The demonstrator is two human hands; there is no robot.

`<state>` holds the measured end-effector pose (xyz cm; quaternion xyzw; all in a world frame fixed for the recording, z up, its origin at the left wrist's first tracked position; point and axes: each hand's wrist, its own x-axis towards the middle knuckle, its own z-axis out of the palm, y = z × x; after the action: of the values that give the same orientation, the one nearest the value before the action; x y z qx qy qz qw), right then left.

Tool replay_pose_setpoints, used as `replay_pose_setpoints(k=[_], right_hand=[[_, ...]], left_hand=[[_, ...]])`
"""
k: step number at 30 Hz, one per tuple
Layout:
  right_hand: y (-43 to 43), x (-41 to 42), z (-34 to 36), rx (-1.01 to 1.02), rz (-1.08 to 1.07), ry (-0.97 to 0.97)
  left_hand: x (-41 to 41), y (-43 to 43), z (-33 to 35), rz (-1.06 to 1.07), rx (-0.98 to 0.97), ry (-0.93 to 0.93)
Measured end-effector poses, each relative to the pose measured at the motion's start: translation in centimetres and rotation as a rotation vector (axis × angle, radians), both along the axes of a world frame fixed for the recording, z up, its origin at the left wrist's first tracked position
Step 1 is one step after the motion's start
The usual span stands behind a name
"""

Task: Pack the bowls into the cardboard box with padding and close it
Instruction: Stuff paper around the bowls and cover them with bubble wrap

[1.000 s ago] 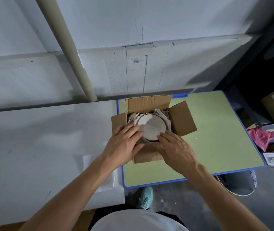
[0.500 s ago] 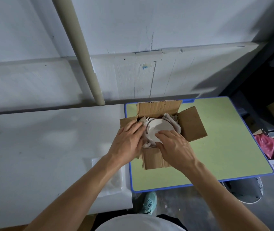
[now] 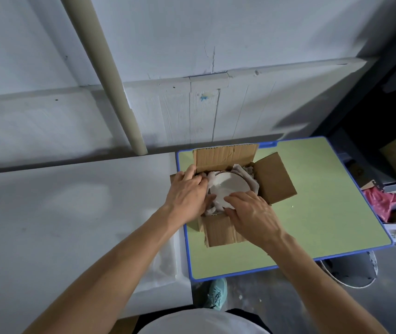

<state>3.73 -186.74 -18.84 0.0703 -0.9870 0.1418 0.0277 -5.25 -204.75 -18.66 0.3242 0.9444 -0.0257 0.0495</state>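
Observation:
An open cardboard box (image 3: pixel 274 182) stands on the green table with its flaps spread out. Inside lies a white bowl (image 3: pixel 230 188), bottom up, ringed by crumpled white padding paper (image 3: pixel 245 171). My left hand (image 3: pixel 187 196) rests at the box's left side, fingers curled into the padding beside the bowl. My right hand (image 3: pixel 252 215) lies over the near edge of the box, fingertips pressing on the bowl and the paper at its near rim. The box's near flap (image 3: pixel 218 232) hangs outward under my right hand.
The green table with a blue rim (image 3: pixel 312 227) has bare surface right of the box. A white table (image 3: pixel 59 225) adjoins on the left, with a clear plastic sheet (image 3: pixel 165 261) at its edge. A pipe (image 3: pixel 110 80) leans on the wall. Clutter and a pink cloth (image 3: pixel 380 201) lie at right.
Both hands have slid farther into the box; the left moved from the near-left corner up along the left side, the right onto the bowl's near rim. The camera view shifted.

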Motion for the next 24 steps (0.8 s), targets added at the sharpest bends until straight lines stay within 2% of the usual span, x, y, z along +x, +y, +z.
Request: replay_pose_setpoints(k=[3, 11, 17, 24], right_hand=[[0.0, -0.1, 0.4, 0.005, 0.018, -0.002], [-2.5, -1.3, 2.4, -0.056, 0.150, 0.026], [-7.8, -2.0, 2.4, -0.115, 0.357, 0.016], [-14.9, -0.5, -0.7, -0.130, 0.488, -0.107]], left_hand=[[0.1, -0.4, 0.0, -0.005, 0.067, -0.028], [2.7, -5.2, -0.2, 0.067, 0.459, -0.079], [4.3, -10.4, -1.3, 0.372, 0.359, -0.131], [8.0, -16.7, -3.9, 0.575, 0.337, -0.231]])
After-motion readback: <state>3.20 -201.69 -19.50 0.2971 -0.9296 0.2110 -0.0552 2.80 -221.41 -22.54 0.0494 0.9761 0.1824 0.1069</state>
